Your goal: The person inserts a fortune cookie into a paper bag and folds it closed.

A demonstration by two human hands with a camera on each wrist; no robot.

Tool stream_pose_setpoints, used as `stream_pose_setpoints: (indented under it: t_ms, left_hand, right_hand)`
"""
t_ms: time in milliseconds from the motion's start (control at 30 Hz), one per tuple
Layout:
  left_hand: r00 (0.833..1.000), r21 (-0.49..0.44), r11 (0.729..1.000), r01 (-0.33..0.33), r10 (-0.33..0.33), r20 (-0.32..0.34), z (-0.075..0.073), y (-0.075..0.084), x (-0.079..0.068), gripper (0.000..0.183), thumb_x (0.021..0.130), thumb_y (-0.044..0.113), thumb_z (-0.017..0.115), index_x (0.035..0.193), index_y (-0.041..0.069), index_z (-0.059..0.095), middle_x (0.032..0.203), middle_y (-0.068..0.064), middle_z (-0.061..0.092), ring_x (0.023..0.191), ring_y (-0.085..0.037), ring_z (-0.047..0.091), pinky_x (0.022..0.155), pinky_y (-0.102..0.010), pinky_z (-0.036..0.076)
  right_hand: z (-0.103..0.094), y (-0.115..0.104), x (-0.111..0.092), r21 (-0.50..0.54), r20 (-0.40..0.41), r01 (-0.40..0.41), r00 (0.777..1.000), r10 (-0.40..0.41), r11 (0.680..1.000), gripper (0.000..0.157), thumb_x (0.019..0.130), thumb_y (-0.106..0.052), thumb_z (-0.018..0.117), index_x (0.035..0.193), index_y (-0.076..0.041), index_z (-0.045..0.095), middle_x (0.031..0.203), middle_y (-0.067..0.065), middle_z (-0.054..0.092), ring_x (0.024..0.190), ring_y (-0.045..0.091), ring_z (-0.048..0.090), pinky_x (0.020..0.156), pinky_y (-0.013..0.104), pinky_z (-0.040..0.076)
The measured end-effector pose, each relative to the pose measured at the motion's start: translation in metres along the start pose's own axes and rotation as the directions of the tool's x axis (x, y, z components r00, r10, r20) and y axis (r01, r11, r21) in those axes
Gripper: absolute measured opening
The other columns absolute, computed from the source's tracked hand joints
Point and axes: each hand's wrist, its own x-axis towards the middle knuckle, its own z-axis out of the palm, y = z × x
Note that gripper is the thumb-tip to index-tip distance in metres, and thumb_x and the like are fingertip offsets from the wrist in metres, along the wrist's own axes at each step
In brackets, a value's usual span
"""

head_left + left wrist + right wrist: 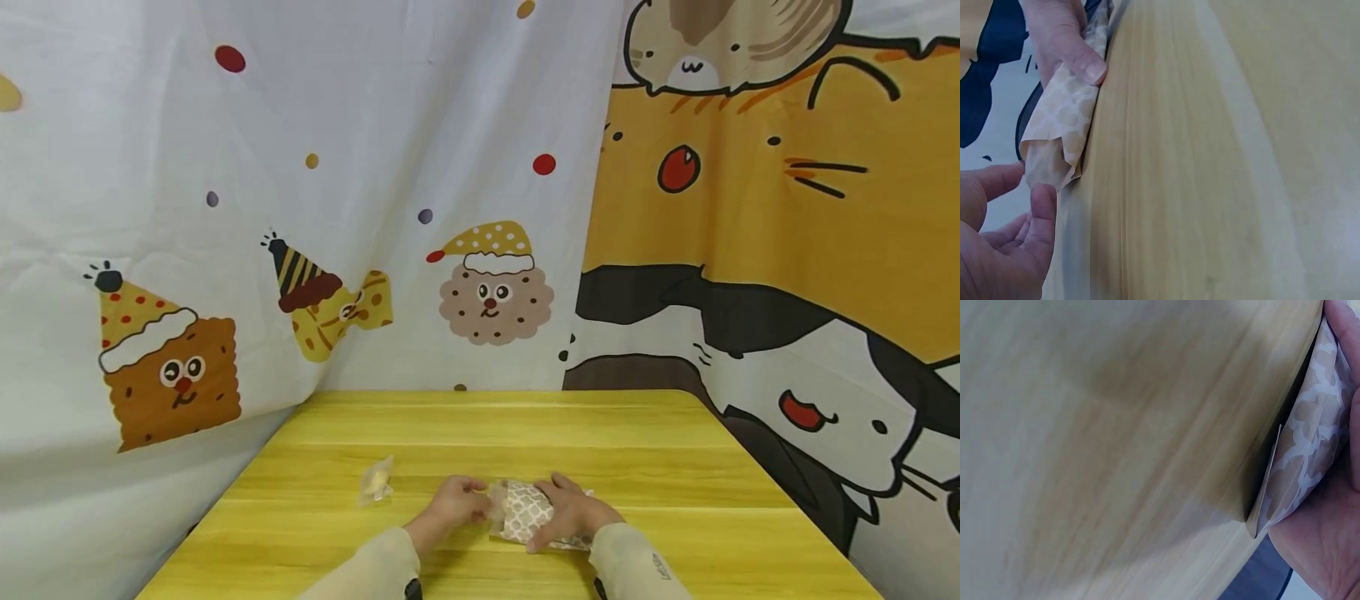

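A flat packet wrapped in beige paper with a white cell-like pattern point(524, 511) lies on the table, a translucent sleeve end point(497, 507) sticking out at its left. My right hand point(568, 510) lies across the packet and grips it, thumb along the near edge and fingers over the far side. In the left wrist view, the wrap point(1065, 115) shows a torn or cut edge around the translucent end. My left hand point(455, 506) is at that end, its thumb and forefinger parted, with fingertips point(1042, 192) right at the sleeve's edge.
A small clear sachet point(377, 482) with something pale yellow inside lies to the left on the yellow wood-grain table point(465, 425). Behind the table hang a white printed cloth point(360, 125) and an orange cat-print cloth point(735, 217).
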Motion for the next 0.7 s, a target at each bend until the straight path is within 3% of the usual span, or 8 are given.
stream_pose_setpoints:
  t_ms: [167, 367, 533, 700]
  left_hand:
    - [1.000, -0.028, 1.000, -0.001, 0.000, -0.016, 0.001, -0.001, -0.001, 0.024, 0.086, -0.009, 0.064, 0.107, -0.020, 0.061, 0.083, -0.015, 0.068, 0.068, -0.018, 0.067, 0.063, -0.033, 0.058]
    - [1.000, -0.050, 0.999, 0.023, -0.021, 0.023, 0.010, 0.000, -0.004, 0.017, 0.085, -0.012, 0.065, 0.102, -0.016, 0.065, 0.080, -0.012, 0.068, 0.067, -0.015, 0.067, 0.062, -0.028, 0.058]
    - [0.999, -0.075, 0.996, 0.043, -0.043, -0.004, 0.013, -0.001, -0.005, 0.016, 0.084, -0.014, 0.065, 0.100, -0.017, 0.065, 0.080, -0.014, 0.069, 0.066, -0.014, 0.066, 0.062, -0.027, 0.057]
    - [0.998, -0.085, 0.994, 0.063, -0.062, 0.020, 0.017, 0.001, -0.005, 0.019, 0.084, -0.014, 0.067, 0.103, -0.018, 0.066, 0.086, -0.014, 0.070, 0.068, -0.014, 0.067, 0.064, -0.027, 0.058]
  right_hand:
    - [0.000, -0.001, -0.002, 0.002, 0.000, 0.003, 1.000, -0.003, 1.000, 0.111, 0.062, -0.056, 0.090, 0.152, -0.016, 0.040, 0.160, 0.022, 0.017, 0.144, 0.048, 0.017, 0.103, 0.075, 0.021]
    - [0.001, -0.001, -0.004, -0.006, 0.005, -0.011, 1.000, 0.011, 1.000, 0.110, 0.061, -0.056, 0.090, 0.152, -0.017, 0.041, 0.160, 0.020, 0.018, 0.144, 0.047, 0.017, 0.104, 0.074, 0.021]
    - [0.002, 0.001, -0.003, -0.004, -0.001, -0.008, 1.000, 0.008, 1.000, 0.106, 0.064, -0.051, 0.090, 0.151, -0.019, 0.041, 0.160, 0.020, 0.018, 0.144, 0.047, 0.017, 0.105, 0.073, 0.022]
    - [0.001, -0.003, -0.001, -0.007, 0.003, -0.009, 1.000, 0.009, 1.000, 0.105, 0.064, -0.052, 0.090, 0.152, -0.019, 0.041, 0.160, 0.020, 0.018, 0.145, 0.046, 0.017, 0.104, 0.073, 0.023]
